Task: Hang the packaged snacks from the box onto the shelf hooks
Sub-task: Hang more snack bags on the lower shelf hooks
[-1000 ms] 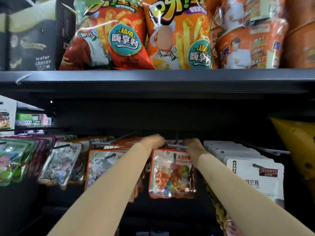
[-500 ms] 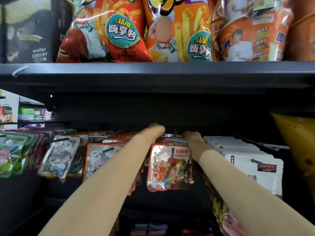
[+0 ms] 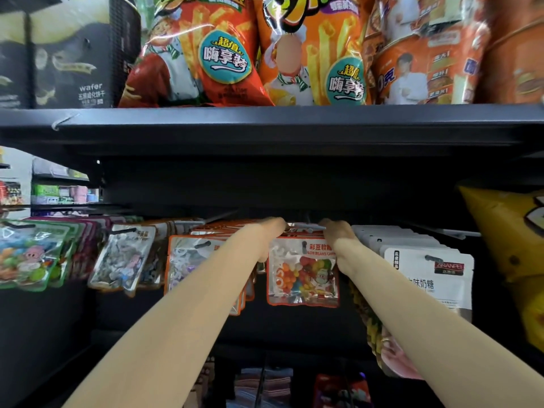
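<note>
Jelly bean packet (image 3: 303, 272) hangs at the front of the middle shelf hook (image 3: 306, 228), under the dark shelf (image 3: 265, 125). Left hand (image 3: 272, 229) and right hand (image 3: 334, 234) reach deep along the hook on either side; fingers hidden, grip cannot be told. Risk: a hole missing the prong, so packets drop, or the arms knock the neighbouring white milk candy packet (image 3: 429, 278) off. Readable: "彩豆软糖", "wafer" on the black box (image 3: 67, 54), "嗨享装" on the fries bag (image 3: 200, 54).

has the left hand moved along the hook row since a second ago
No. The left hand sits at the top left corner of the jelly bean packet, just under the dark shelf edge, as before; only the camera shifted.
</note>
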